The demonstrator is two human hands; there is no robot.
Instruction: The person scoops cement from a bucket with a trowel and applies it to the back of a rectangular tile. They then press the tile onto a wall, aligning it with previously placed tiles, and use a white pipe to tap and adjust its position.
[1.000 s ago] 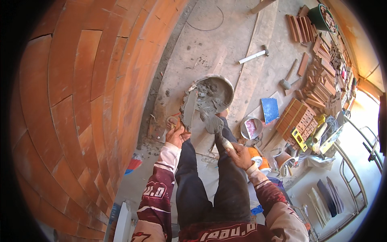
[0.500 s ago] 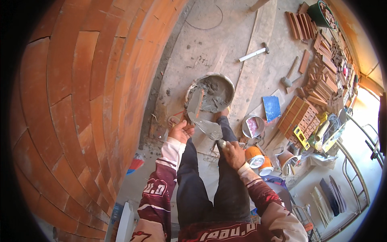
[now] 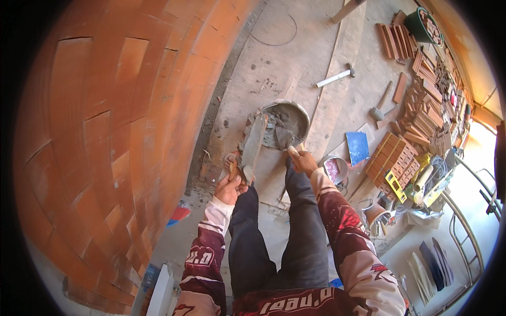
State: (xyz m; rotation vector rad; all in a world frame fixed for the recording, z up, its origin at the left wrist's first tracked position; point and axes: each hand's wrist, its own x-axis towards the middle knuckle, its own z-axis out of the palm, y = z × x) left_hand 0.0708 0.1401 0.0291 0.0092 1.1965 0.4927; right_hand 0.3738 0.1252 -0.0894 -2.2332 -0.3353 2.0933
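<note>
My left hand [image 3: 230, 187] is closed around the near end of a thin brick [image 3: 255, 143], which points away from me and carries grey mortar along its face and left edge. Beyond it and slightly right stands a round bucket [image 3: 307, 117] with wet grey mortar [image 3: 279, 117] inside. My right hand [image 3: 304, 160] grips the handle of a trowel [image 3: 285, 137] at the bucket's near rim. The trowel's blade rests in the mortar, its tip partly hidden. The brick's far end overlaps the bucket's left rim.
A brick wall [image 3: 105, 142] rises close on my left. On the floor to the right lie a hammer [image 3: 336, 78], a mallet [image 3: 380, 108], a blue sheet [image 3: 357, 148], and a white bucket [image 3: 335, 169]. Stacked bricks [image 3: 392, 158] and a yellow level [image 3: 395, 186] are farther right.
My right hand has moved away from me and the trowel blade has gone from beside the brick's near end into the bucket. The brick now shows more mortar and sits a little nearer.
</note>
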